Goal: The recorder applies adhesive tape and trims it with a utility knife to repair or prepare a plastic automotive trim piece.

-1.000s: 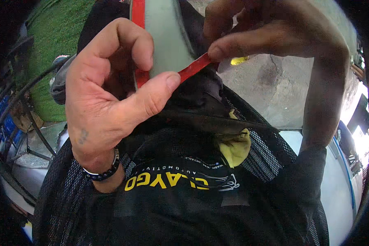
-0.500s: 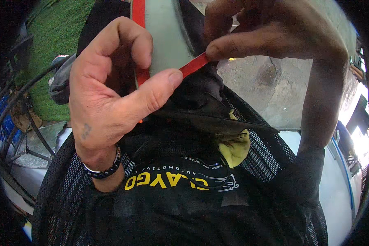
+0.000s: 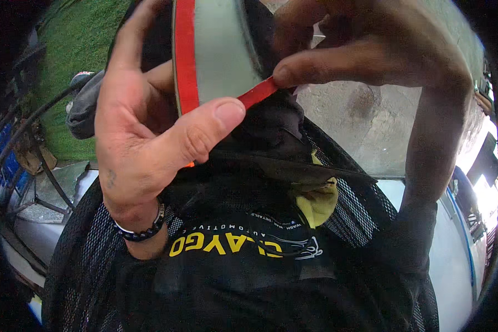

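A pale grey-green curved piece (image 3: 218,52) with a dark right edge stands at the top centre. Red tape (image 3: 186,55) runs along its left edge. My left hand (image 3: 144,122) holds the piece by its lower left, index finger stretched up beside the edge, other fingers partly hidden behind. Its thumb presses on the red tape. From that thumb the tape's loose end (image 3: 258,93) slants up to the right. My right hand (image 3: 371,55), in shadow, pinches this end between thumb and fingers, which are partly hidden.
Green artificial turf (image 3: 66,50) lies at the left, near a dark metal frame (image 3: 44,160). Grey concrete floor (image 3: 365,122) is at the right. A yellow cloth (image 3: 318,205) hangs by my black shirt (image 3: 232,288). White surfaces flank my body.
My left index finger has straightened from a curl and moved up along the piece's edge, uncovering more red tape. My right hand has shifted slightly, still pinching the tape end.
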`<state>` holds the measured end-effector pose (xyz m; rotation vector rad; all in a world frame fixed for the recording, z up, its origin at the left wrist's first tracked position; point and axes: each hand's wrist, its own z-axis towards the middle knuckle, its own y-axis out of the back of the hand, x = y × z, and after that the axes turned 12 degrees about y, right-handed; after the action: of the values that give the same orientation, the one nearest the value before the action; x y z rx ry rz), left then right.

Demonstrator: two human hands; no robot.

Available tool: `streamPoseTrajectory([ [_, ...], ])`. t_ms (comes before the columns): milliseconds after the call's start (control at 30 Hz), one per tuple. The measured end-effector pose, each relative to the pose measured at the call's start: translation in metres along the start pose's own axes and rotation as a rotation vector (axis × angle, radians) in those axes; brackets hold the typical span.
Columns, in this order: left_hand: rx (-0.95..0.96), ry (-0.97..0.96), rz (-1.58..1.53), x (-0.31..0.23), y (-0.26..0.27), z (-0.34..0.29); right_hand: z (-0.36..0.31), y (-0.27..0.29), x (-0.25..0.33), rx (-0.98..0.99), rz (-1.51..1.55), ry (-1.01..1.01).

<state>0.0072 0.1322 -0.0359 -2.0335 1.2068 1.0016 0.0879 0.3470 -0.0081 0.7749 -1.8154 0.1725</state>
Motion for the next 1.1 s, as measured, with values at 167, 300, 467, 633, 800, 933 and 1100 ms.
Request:
streamPoseTrajectory([
  [167,0.197,0.284,-0.082,0.002,0.014,0.002,0.0,-0.012,-0.011,-0.12,-0.275,0.256],
  [300,0.228,0.028,-0.109,0.019,0.008,0.008,0.0,-0.013,-0.001,-0.09,-0.248,0.171],
  [467,0.288,0.24,-0.133,0.013,0.003,0.009,-0.008,-0.012,0.002,-0.124,-0.258,0.147],
  [633,0.251,0.232,-0.194,0.013,0.004,0.005,-0.003,-0.008,0.0,-0.121,-0.234,0.25],
  [800,0.206,0.3,-0.154,0.011,0.003,0.009,-0.004,-0.014,0.001,-0.132,-0.328,0.206],
  [933,0.203,0.283,-0.217,0.018,0.001,0.01,-0.007,-0.018,0.004,-0.196,-0.357,0.221],
  [1100,0.214,0.24,-0.27,0.022,0.001,0.01,-0.002,-0.017,0.016,-0.184,-0.431,0.154],
])
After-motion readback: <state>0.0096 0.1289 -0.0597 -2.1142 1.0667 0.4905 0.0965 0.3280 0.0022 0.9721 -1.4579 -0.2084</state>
